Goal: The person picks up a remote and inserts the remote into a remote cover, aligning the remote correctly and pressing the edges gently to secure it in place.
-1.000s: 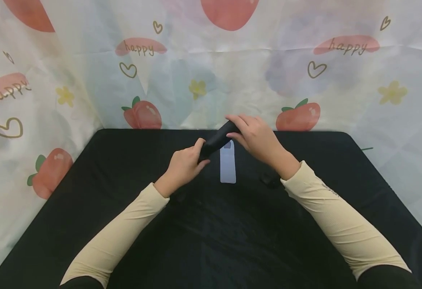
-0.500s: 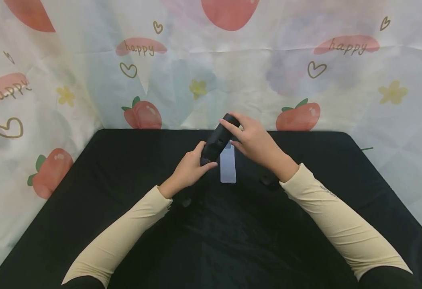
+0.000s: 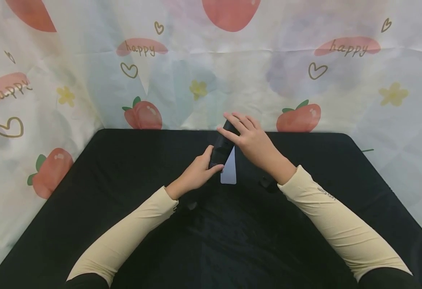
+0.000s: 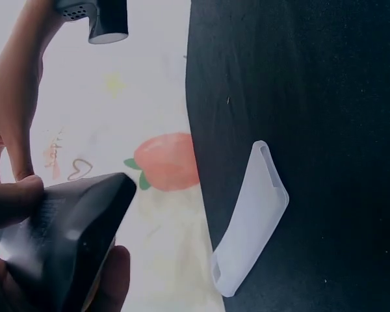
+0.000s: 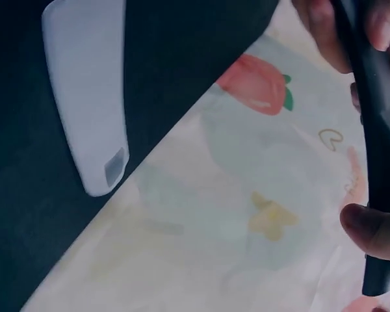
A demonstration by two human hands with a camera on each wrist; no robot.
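Above the far part of the table, both hands hold a slim black remote control (image 3: 221, 151), tilted with its upper end to the right. My left hand (image 3: 198, 170) grips the lower end between thumb and fingers. At the upper end, my right hand (image 3: 255, 142) has its thumb and fingers around the body, and its fingers cover part of it. Faint print shows on the dark surface in the left wrist view. Behind and below lies a pale, translucent sleeve (image 3: 229, 174) with a cut-out near one end (image 5: 115, 168), partly hidden by the remote in the head view.
A black cloth covers the table (image 3: 254, 241). Behind it hangs a pale curtain (image 3: 211, 60) with printed fruit and hearts. A small dark object (image 3: 266, 182) shows beneath the right wrist, and another (image 3: 192, 205) beside the left cuff.
The remote has turned steeper, and its lower end has shifted right with my left hand. My right hand's fingers have spread over the upper end. The sleeve has stayed put.
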